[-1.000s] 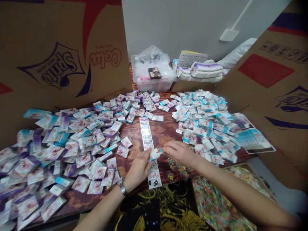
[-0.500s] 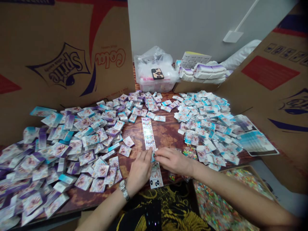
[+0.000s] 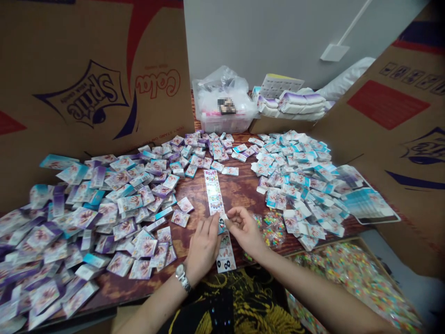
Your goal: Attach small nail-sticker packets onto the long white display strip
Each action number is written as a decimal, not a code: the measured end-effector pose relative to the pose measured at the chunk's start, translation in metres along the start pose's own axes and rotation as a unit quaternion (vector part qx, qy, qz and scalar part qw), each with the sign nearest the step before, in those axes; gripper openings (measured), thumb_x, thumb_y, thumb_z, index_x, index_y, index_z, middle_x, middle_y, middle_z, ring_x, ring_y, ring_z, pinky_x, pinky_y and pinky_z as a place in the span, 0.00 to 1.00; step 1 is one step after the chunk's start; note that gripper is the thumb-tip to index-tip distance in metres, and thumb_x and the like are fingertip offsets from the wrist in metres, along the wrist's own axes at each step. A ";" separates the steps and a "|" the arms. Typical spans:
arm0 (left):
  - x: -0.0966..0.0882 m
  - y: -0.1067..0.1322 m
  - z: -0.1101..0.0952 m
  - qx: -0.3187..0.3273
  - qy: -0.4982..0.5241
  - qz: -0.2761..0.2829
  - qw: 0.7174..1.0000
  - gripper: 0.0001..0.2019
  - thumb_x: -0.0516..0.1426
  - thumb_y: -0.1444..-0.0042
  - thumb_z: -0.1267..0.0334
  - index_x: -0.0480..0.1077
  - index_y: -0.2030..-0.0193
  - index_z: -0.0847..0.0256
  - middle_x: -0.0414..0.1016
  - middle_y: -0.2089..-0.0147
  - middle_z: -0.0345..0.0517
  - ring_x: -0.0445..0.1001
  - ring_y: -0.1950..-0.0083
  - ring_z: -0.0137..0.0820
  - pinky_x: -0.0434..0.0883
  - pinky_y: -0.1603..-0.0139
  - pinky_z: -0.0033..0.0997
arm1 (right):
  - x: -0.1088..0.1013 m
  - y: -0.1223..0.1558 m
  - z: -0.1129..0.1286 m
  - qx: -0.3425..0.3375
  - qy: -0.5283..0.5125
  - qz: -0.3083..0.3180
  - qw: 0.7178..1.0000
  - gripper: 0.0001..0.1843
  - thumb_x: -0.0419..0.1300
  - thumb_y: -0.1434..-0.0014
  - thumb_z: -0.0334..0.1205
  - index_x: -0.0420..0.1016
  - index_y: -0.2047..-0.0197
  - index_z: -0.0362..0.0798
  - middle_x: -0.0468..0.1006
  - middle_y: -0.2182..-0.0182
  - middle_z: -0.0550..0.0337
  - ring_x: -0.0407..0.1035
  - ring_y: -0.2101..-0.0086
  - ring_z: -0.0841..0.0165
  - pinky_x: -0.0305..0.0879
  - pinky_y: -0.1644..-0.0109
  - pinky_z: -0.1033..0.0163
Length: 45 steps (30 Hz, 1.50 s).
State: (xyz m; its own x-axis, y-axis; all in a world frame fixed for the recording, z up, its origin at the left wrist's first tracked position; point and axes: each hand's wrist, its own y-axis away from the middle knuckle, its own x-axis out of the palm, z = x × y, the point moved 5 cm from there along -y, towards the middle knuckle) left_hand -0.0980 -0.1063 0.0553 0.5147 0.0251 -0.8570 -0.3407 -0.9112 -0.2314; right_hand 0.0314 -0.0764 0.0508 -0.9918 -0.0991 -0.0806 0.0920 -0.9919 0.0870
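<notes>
A long white sticker strip (image 3: 213,190) with rows of small coloured pictures lies on the table in front of me. My left hand (image 3: 204,239), with a watch at the wrist, has its fingers pressed together at the strip's left edge, on a small blue-and-white box (image 3: 220,229). A dark round spot shows on top of that box. My right hand (image 3: 246,231) pinches close to the box's right side; what sits between thumb and forefinger is too small to name. Little blue, white and purple boxes (image 3: 132,202) are heaped on the left.
More small boxes (image 3: 295,171) are piled on the right, beside flat printed cards (image 3: 370,206). Bags of coloured bits (image 3: 274,227) lie near my right hand, above a large carton of similar bags (image 3: 347,278). Big cardboard boxes (image 3: 86,37) flank the table. A plastic tub (image 3: 225,123) stands behind.
My right hand has lifted and turned slightly, its fingers drawing back a little from the small box, so the dark round spot shows. The left hand stays nearly in place.
</notes>
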 end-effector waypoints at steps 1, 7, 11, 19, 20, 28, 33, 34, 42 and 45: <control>-0.001 0.000 0.000 0.001 -0.004 -0.003 1.000 0.26 0.50 0.43 0.71 0.51 0.37 0.67 0.66 0.46 0.58 0.65 0.47 0.43 0.67 0.48 0.44 | 0.002 0.001 0.003 -0.011 0.022 0.005 1.000 0.08 0.58 0.43 0.40 0.64 0.61 0.49 0.71 0.67 0.60 0.69 0.67 0.70 0.67 0.62 0.65; -0.004 0.001 0.003 -0.003 -0.002 -0.020 1.000 0.26 0.51 0.43 0.71 0.53 0.38 0.65 0.68 0.48 0.55 0.66 0.48 0.42 0.68 0.48 0.44 | 0.003 0.006 0.027 -0.079 0.145 0.067 0.984 0.07 0.51 0.38 0.38 0.67 0.57 0.49 0.73 0.65 0.59 0.69 0.64 0.69 0.66 0.59 0.64; -0.005 0.002 0.003 0.008 0.025 -0.037 0.999 0.25 0.51 0.44 0.72 0.53 0.38 0.65 0.69 0.48 0.55 0.67 0.49 0.40 0.68 0.48 0.42 | 0.004 0.003 0.032 -0.088 0.157 0.145 0.973 0.08 0.54 0.39 0.38 0.67 0.56 0.49 0.74 0.64 0.59 0.70 0.63 0.69 0.66 0.59 0.63; -0.009 0.004 0.001 0.018 -0.015 -0.075 0.997 0.24 0.51 0.44 0.73 0.55 0.39 0.66 0.69 0.48 0.56 0.66 0.48 0.41 0.68 0.49 0.42 | 0.003 -0.007 0.016 0.012 0.106 0.058 0.993 0.08 0.59 0.45 0.38 0.66 0.62 0.48 0.70 0.72 0.63 0.68 0.71 0.71 0.67 0.67 0.66; -0.009 0.004 0.000 0.018 -0.020 -0.077 0.997 0.24 0.51 0.44 0.73 0.55 0.39 0.66 0.69 0.48 0.56 0.66 0.48 0.41 0.69 0.49 0.41 | 0.004 -0.007 0.016 0.006 0.115 0.062 0.991 0.07 0.59 0.45 0.38 0.66 0.63 0.48 0.71 0.72 0.63 0.68 0.71 0.71 0.67 0.67 0.66; -0.013 0.000 0.003 0.010 -0.026 -0.078 0.997 0.24 0.51 0.44 0.72 0.55 0.39 0.66 0.69 0.47 0.55 0.66 0.47 0.41 0.69 0.48 0.41 | 0.003 -0.002 0.027 -0.035 0.184 0.089 0.978 0.06 0.55 0.40 0.39 0.65 0.59 0.50 0.77 0.68 0.61 0.72 0.66 0.68 0.65 0.63 0.64; -0.014 -0.001 0.003 0.012 -0.026 -0.083 0.996 0.25 0.51 0.44 0.73 0.55 0.39 0.66 0.69 0.48 0.55 0.67 0.47 0.40 0.69 0.49 0.41 | 0.004 -0.001 0.036 -0.093 0.264 0.090 0.956 0.02 0.55 0.41 0.38 0.65 0.64 0.49 0.73 0.69 0.60 0.70 0.64 0.67 0.64 0.60 0.62; -0.014 -0.001 0.003 0.016 -0.020 -0.081 0.996 0.24 0.51 0.44 0.72 0.55 0.39 0.66 0.69 0.48 0.55 0.67 0.47 0.40 0.69 0.49 0.41 | 0.005 -0.002 0.036 -0.091 0.263 0.092 0.956 0.03 0.55 0.41 0.37 0.65 0.64 0.49 0.73 0.69 0.60 0.70 0.65 0.67 0.64 0.60 0.62; -0.012 0.002 0.001 0.034 -0.041 -0.094 0.994 0.24 0.50 0.43 0.74 0.55 0.39 0.64 0.69 0.47 0.54 0.66 0.46 0.41 0.68 0.47 0.42 | 0.007 -0.010 0.036 -0.027 0.240 0.097 0.966 0.08 0.57 0.45 0.33 0.65 0.60 0.49 0.74 0.70 0.61 0.70 0.68 0.68 0.65 0.63 0.63; -0.009 0.003 0.002 0.044 -0.044 -0.086 0.994 0.24 0.49 0.43 0.75 0.54 0.38 0.64 0.68 0.46 0.54 0.66 0.45 0.40 0.69 0.47 0.42 | 0.011 -0.012 0.033 -0.028 0.237 0.132 0.962 0.08 0.56 0.45 0.31 0.65 0.60 0.49 0.72 0.72 0.63 0.69 0.70 0.69 0.64 0.66 0.65</control>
State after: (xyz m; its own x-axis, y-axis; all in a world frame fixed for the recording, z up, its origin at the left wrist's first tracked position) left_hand -0.1055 -0.1085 0.0616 0.5013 0.2178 -0.8374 -0.3223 -0.8512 -0.4143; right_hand 0.0168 -0.0627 0.0815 -0.7822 -0.3602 -0.5083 0.3537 -0.9284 0.1136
